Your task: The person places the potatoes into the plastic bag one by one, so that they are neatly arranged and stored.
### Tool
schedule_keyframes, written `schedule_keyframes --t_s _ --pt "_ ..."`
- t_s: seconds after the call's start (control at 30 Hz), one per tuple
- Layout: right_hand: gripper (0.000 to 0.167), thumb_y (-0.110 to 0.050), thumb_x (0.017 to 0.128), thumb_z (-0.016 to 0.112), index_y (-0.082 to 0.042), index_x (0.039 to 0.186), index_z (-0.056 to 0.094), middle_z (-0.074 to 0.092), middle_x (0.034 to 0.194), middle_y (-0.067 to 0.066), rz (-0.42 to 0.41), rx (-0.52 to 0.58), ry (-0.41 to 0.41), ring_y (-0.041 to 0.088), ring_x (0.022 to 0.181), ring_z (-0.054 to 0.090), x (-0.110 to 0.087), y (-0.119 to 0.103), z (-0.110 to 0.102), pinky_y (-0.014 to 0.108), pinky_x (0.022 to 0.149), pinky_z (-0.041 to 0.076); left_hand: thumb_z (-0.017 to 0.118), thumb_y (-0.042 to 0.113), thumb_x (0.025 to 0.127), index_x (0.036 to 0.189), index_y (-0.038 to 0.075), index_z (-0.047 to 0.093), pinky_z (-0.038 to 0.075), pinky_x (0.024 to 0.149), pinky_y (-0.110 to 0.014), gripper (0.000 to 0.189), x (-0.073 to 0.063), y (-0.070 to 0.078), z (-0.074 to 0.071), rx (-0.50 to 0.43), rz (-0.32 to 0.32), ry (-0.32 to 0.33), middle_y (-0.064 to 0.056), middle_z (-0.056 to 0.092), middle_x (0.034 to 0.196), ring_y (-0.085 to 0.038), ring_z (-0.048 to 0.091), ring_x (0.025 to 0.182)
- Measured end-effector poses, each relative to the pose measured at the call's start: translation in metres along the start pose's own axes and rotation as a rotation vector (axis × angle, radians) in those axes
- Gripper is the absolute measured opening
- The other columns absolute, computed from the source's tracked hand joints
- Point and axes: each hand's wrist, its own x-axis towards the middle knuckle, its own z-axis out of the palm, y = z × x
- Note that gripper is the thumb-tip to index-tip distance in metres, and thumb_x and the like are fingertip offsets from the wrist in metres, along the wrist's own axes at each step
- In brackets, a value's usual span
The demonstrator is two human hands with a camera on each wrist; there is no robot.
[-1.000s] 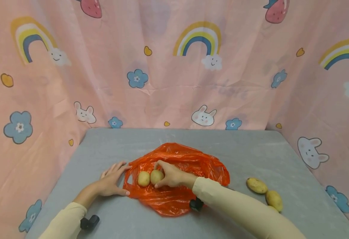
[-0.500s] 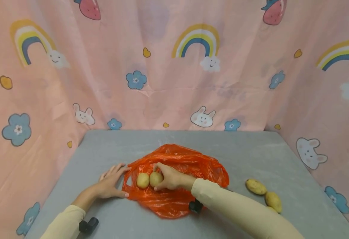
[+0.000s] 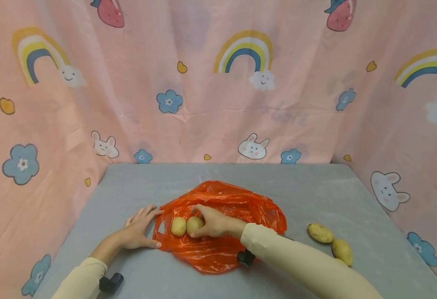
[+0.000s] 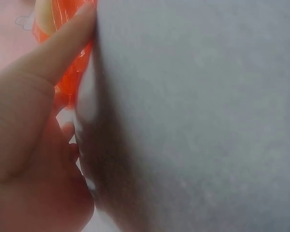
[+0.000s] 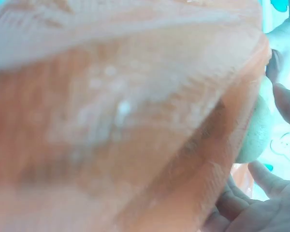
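Observation:
A red plastic bag (image 3: pixel 214 259) lies spread on the grey table, with a pale round potato (image 3: pixel 179 226) near its left handle. Beside that one is a second, darker potato (image 3: pixel 194 225), which my right hand (image 3: pixel 214 223) holds between thumb and fingers. In the right wrist view, a fold of the bag (image 5: pixel 121 106) covers much of the scene and partly hides a potato (image 5: pixel 257 133). My left hand (image 3: pixel 141 233) rests at the bag's left edge, fingers and thumb spread. The left wrist view shows its thumb (image 4: pixel 63 46) extended along the red plastic.
To the right of the bag, a yellow potato (image 3: pixel 321 233) and another potato (image 3: pixel 342 252) lie on the table (image 3: pixel 308 187). Part of one more shows behind the right sleeve (image 3: pixel 297 257). A pink printed curtain (image 3: pixel 203 124) encloses the table's back and sides.

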Motion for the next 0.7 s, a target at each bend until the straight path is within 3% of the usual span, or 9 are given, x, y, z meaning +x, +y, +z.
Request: schedule_keyframes --t_s 0.4,0.7 --pt "0.064 -0.041 0.094 0.071 -0.015 0.146 0.045 0.053 0.143 0.014 0.021 0.043 0.034 0.031 0.129 0.054 -0.023 0.000 -0.021 0.051 0.106 0.048 0.087 0.054 0.070 0.152 0.013 0.040 0.008 0.108 -0.080 0.103 0.002 -0.005 0.005 -0.018 -0.012 0.009 -0.019 0.021 0.166 -0.050 0.011 0.152" --pt "0.054 -0.037 0.097 0.067 -0.016 0.143 0.049 0.049 0.144 0.020 -0.038 0.107 0.074 0.030 0.113 0.060 -0.049 0.006 -0.046 0.045 0.091 0.054 0.088 0.052 0.070 0.152 0.013 0.039 0.009 0.108 -0.080 0.102 0.004 -0.008 0.007 -0.013 0.001 0.014 -0.019 0.022 0.165 -0.049 0.012 0.152"
